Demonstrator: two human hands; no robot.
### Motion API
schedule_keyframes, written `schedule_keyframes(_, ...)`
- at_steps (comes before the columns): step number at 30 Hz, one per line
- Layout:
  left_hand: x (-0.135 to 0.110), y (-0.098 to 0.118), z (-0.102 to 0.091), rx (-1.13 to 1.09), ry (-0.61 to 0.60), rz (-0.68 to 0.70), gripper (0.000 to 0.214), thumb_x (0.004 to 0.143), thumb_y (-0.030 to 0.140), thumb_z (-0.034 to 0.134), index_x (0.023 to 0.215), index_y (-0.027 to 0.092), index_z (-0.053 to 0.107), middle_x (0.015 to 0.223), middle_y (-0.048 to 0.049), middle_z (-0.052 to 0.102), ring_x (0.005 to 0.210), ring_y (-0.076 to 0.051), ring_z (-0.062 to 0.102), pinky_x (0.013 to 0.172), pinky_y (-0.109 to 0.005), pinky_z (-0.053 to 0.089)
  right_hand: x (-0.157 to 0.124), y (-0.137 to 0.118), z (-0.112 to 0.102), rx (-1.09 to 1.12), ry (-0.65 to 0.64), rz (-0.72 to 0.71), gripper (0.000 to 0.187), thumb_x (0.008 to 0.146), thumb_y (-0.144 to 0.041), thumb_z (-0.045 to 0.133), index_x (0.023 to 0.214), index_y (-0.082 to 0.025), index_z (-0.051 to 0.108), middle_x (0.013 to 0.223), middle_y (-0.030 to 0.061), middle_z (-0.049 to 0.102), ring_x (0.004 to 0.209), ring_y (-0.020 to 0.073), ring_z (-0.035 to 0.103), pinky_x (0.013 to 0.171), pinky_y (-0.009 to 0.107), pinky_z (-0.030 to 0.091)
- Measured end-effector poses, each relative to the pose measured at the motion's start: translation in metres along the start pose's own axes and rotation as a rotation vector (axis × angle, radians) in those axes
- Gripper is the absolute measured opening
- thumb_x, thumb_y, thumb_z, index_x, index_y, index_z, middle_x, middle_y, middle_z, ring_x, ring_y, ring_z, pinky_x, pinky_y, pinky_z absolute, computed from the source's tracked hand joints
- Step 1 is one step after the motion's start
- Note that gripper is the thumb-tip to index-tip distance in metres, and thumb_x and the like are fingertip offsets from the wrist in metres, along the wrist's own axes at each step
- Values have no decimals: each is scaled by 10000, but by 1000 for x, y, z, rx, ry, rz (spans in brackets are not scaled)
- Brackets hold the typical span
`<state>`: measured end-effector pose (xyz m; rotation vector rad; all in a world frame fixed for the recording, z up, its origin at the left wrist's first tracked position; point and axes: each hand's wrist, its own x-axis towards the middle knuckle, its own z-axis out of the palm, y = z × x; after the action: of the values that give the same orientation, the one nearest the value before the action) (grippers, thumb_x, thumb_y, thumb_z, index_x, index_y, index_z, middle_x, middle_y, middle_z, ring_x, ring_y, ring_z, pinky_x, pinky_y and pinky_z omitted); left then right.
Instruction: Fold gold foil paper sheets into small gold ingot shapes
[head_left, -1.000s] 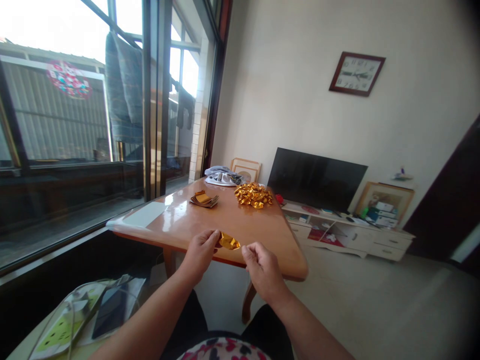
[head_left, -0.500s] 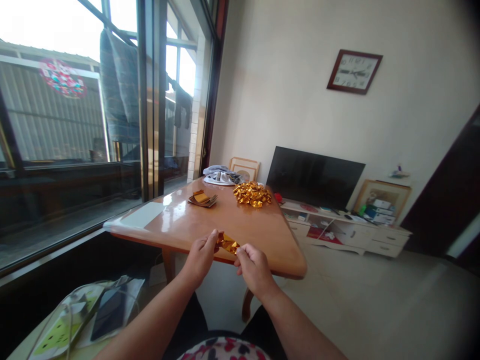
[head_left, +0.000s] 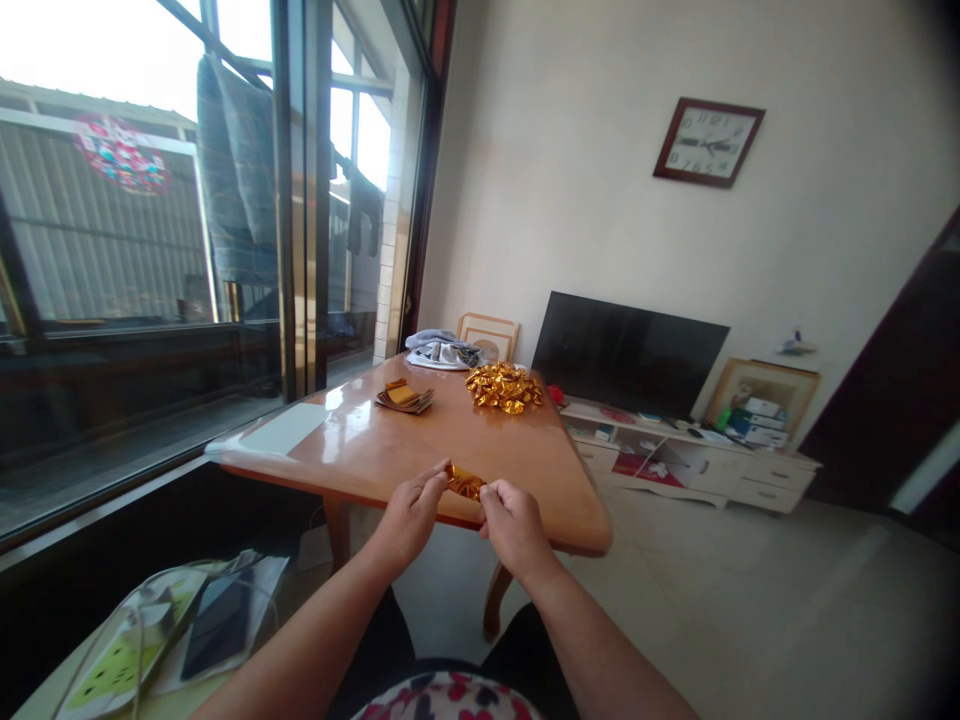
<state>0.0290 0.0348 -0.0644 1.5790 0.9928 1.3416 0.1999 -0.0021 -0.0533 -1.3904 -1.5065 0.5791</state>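
Gold foil piece was pinched between closed fingertips of left hand and right hand, above wooden table edge.

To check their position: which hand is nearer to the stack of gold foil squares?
Left hand is nearer, in front of the stack of gold foil squares, not touching it. Right hand is farther, right of it. Both pinch a gold foil piece.
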Motion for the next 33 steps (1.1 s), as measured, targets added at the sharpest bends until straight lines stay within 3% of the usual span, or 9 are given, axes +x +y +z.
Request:
schedule_keyframes(9,2,-13,3,136,-9,26,513,924,425,546,1323,126,664,1238,-117,732,1146,-309,679,1047,-427,488,11,10,-2,-99,-68,83,376,960,-362,377,699,-194,591,485,5,603,471,152,599,484,219,378)
schedule_keyframes(14,-2,-13,7,194,39,82,490,918,384,556,1331,142,659,1307,-111,696,1252,-306,621,1110,-423,433,11,14,4,-179,-86,64,325,936,-268,392,674,-198,572,487,-3,596,449,138,570,487,220,345)
schedule_keyframes(18,-4,-13,9,149,78,91,465,890,386,610,1298,179,689,1316,-108,691,1282,-302,599,1137,-407,399,10,13,7,-186,-37,-34,267,899,-220,468,656,-199,578,569,11,634,508,138,574,516,223,343)
schedule_keyframes(21,-1,-16,9,6,102,-10,476,865,407,638,1259,150,708,1200,-130,746,1180,-312,663,1057,-413,476,9,10,7,-181,-29,-103,235,889,-215,500,696,-197,634,605,10,643,545,141,585,531,221,356)
schedule_keyframes(25,4,-15,4,-265,99,-228,392,851,380,625,1093,99,751,960,-129,788,930,-276,744,859,-374,579,9,10,2,-168,-68,-112,214,890,-266,542,884,-182,738,630,12,663,582,153,613,548,223,394)
schedule_keyframes(28,5,-12,-2,-382,94,-335,306,835,333,631,976,91,754,936,-149,786,884,-254,754,811,-335,595,7,15,0,-146,-70,-98,267,890,-299,568,1038,-169,749,700,26,702,628,163,645,583,233,439)
schedule_keyframes(33,6,-9,-6,-518,83,-467,277,820,259,620,1005,79,722,969,-186,781,827,-229,765,740,-289,611,2,25,4,-84,-72,-130,355,895,-299,577,1197,-159,702,809,46,734,747,189,688,684,266,509)
